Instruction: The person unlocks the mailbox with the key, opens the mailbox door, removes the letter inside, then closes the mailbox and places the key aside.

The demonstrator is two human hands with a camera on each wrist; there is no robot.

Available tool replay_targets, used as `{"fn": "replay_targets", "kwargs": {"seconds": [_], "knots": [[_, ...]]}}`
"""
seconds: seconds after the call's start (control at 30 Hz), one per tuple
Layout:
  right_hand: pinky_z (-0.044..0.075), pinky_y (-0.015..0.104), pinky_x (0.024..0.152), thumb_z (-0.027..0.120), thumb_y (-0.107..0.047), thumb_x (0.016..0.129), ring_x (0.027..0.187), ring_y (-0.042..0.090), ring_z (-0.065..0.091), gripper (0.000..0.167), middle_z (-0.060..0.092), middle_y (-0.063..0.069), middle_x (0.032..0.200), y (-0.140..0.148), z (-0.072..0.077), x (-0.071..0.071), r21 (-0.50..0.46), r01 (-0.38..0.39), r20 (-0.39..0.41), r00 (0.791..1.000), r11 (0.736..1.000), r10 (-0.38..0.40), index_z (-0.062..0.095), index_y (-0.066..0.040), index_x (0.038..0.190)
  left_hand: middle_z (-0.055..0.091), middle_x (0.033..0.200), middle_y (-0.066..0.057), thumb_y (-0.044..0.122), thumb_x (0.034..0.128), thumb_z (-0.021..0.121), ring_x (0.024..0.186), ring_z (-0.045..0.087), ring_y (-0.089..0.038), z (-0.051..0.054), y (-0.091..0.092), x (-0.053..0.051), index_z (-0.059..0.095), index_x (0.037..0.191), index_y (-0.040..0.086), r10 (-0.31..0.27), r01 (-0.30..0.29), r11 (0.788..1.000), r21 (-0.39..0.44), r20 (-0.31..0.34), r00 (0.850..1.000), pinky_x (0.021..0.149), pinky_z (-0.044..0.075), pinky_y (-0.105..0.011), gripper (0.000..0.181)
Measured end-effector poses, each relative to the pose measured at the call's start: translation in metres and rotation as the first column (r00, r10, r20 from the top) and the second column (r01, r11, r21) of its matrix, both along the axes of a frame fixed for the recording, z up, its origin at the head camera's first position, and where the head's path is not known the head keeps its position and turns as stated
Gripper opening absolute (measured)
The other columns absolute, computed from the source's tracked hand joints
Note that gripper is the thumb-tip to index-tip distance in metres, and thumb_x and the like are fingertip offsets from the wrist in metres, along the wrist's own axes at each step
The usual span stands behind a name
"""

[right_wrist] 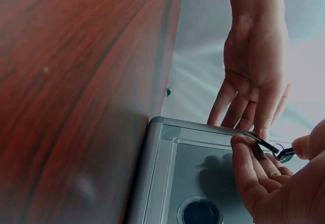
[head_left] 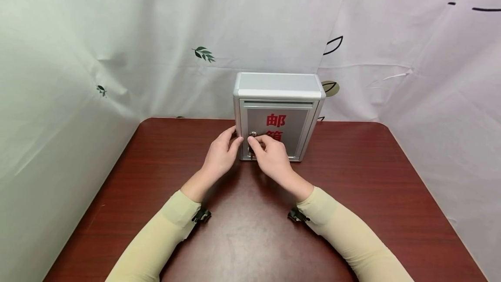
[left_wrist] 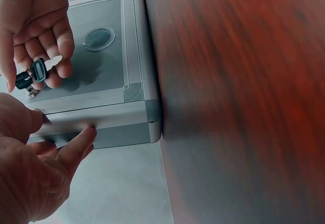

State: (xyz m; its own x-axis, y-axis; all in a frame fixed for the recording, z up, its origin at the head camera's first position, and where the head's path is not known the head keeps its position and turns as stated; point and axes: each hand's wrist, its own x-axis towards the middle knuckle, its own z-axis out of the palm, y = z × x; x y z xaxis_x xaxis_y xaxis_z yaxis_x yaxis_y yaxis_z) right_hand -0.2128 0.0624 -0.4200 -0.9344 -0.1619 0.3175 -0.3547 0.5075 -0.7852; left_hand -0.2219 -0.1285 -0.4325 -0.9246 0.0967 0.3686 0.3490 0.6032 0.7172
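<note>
A grey metal mailbox [head_left: 296,127] stands upright just right of center in the head view, with 2 red characters on its front panel, the lower 1 partly hidden. A narrow slot [head_left: 278,104] runs along the top of that front. A round silver lock [head_left: 253,134] sits near the panel's left edge. At the lock are 2 black-headed keys [left_wrist: 38,70], 1 with its silver blade exposed at the left of the left wrist view; whether the other's blade is inside the lock I cannot tell. The right hand [head_left: 272,156] has its fingers curled in, thumb and fingertips pinching a key head. The left hand [head_left: 220,153] is mostly open, its fingers fairly straight against the mailbox's left side and its thumb at the front edge. A round disc [left_wrist: 99,39] shows on the panel in the left wrist view, upper left.

Pale yellow sleeves [head_left: 348,229] reach in from the lower left and lower right of the head view, 1 dark device [head_left: 298,215] at each wrist. Beneath lies a glossy red-brown table [head_left: 242,243]; behind hangs a whitish cloth [head_left: 250,16] with leaf prints.
</note>
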Motion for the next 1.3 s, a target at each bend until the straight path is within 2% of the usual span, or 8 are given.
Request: {"fn": "replay_targets", "kwargs": {"seconds": [0.13,0.27,0.5,0.7,0.93,1.3], "knots": [[0.066,0.044,0.079,0.065,-0.037,0.115,0.085,0.027,0.081,0.036,0.082,0.004,0.093,0.0007,0.0003,-0.0014,-0.140,-0.052,0.113,0.991,0.989,0.068,0.080,-0.005,0.118,0.065,0.152,-0.020,0.023,0.1154,0.065,0.141,0.063,-0.035,0.0006,0.0000,0.0004,0.058,0.159,0.002,0.004,-0.004,1.000,-0.002,0.005,1.000,0.114,0.053,-0.055,0.049],[0.068,0.053,0.085,0.064,-0.032,0.115,0.087,0.029,0.083,0.037,0.083,0.010,0.099,0.0021,-0.0001,-0.0037,-0.297,-0.087,0.211,0.965,0.951,0.154,0.077,0.001,0.123,0.065,0.153,-0.019,0.023,0.1154,0.065,0.143,0.062,-0.034,0.0003,-0.0002,0.0005,0.057,0.160,0.002,0.003,-0.003,1.000,0.000,0.011,1.000,0.115,0.052,-0.054,0.049],[0.068,0.038,0.082,0.064,-0.030,0.116,0.090,0.023,0.083,0.037,0.083,0.015,0.105,0.0036,-0.0022,-0.0071,-0.414,-0.106,0.264,0.937,0.904,0.231,0.076,0.004,0.126,0.065,0.152,-0.019,0.022,0.1156,0.064,0.141,0.064,-0.034,-0.0003,-0.0003,0.0003,0.058,0.159,0.002,-0.007,0.007,1.000,0.004,0.006,1.000,0.114,0.053,-0.054,0.048],[0.068,0.038,0.082,0.065,-0.030,0.115,0.089,0.022,0.082,0.036,0.082,0.015,0.102,0.0043,-0.0031,-0.0089,-0.443,-0.123,0.254,0.933,0.888,0.256,0.077,0.003,0.123,0.066,0.151,-0.020,0.022,0.1157,0.064,0.140,0.064,-0.035,-0.0003,-0.0009,0.0003,0.058,0.158,0.002,-0.003,0.003,1.000,0.002,0.007,1.000,0.114,0.053,-0.054,0.048],[0.068,0.038,0.081,0.065,-0.031,0.115,0.086,0.021,0.081,0.036,0.082,0.013,0.101,0.0063,-0.0039,-0.0084,-0.423,-0.120,0.267,0.931,0.898,0.250,0.078,0.002,0.122,0.063,0.155,-0.019,0.024,0.1167,0.061,0.143,0.062,-0.034,-0.0013,-0.0012,0.0012,0.056,0.161,0.002,-0.005,0.004,1.000,0.015,0.036,0.999,0.116,0.052,-0.055,0.050],[0.068,0.039,0.082,0.065,-0.031,0.115,0.087,0.023,0.081,0.037,0.082,0.015,0.103,0.0074,-0.0004,-0.0069,-0.413,-0.137,0.265,0.928,0.900,0.263,0.077,0.003,0.122,0.064,0.154,-0.021,0.023,0.1171,0.059,0.145,0.061,-0.036,-0.0002,-0.0015,0.0003,0.057,0.160,0.000,-0.002,0.001,1.000,0.021,0.021,1.000,0.118,0.050,-0.057,0.048]]}}
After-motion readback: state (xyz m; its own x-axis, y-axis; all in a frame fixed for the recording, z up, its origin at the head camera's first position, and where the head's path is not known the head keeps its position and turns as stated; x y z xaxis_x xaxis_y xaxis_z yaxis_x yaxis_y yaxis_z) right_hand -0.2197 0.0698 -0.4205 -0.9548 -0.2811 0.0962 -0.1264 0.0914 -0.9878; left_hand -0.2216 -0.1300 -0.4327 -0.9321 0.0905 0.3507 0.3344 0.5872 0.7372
